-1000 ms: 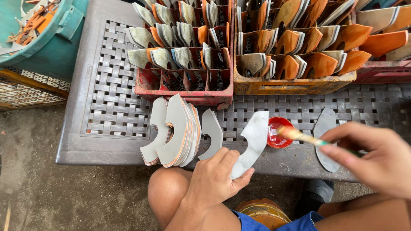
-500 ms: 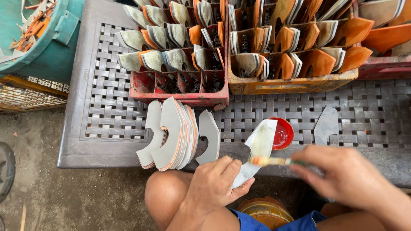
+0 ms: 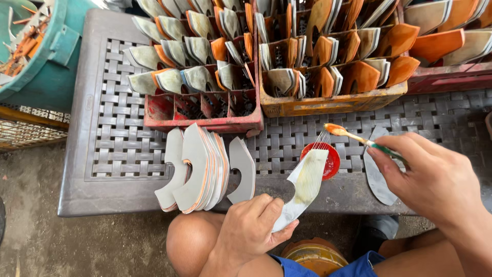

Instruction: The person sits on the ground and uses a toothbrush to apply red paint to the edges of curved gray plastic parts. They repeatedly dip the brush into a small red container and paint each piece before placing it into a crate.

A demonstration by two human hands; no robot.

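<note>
My left hand (image 3: 253, 225) grips a curved grey cut-out piece (image 3: 303, 185) by its lower end, above my knee at the table's near edge. A wet yellowish smear covers its upper part, and thin glue strands stretch up from it. My right hand (image 3: 433, 179) holds a green-handled brush (image 3: 359, 138) with an orange-coated tip, lifted just above the piece and the small red glue cup (image 3: 330, 160). A fanned stack of similar grey and orange-edged pieces (image 3: 197, 169) lies left of my left hand.
A grey woven-pattern plastic table (image 3: 128, 154) carries a red crate (image 3: 205, 107) and a yellow crate (image 3: 328, 102) filled with folded grey and orange pieces. One grey piece (image 3: 376, 177) lies flat under my right hand. A teal tub (image 3: 41, 51) stands at far left.
The brush swept from the glue cup onto the held piece, spread glue, and has now lifted up and right, trailing glue strands. My left hand kept the piece steady.
</note>
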